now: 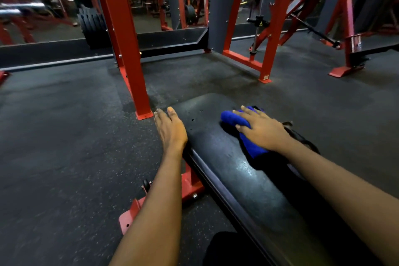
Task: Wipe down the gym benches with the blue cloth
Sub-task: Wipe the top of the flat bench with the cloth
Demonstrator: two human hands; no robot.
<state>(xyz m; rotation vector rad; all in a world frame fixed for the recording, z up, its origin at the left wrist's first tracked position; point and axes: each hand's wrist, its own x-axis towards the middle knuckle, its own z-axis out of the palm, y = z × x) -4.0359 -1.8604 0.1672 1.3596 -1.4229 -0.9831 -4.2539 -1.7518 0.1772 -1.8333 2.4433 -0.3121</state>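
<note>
While pressing blue cloth (232, 120) onto table (216, 147): right hand (261, 131) flat, fingers straight, released | left hand (170, 127) flat at table's left edge, possibly touching | red post (127, 49) beyond.

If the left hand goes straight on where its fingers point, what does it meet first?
The left hand would probably meet the red steel upright post first, though depth is unclear.
</note>
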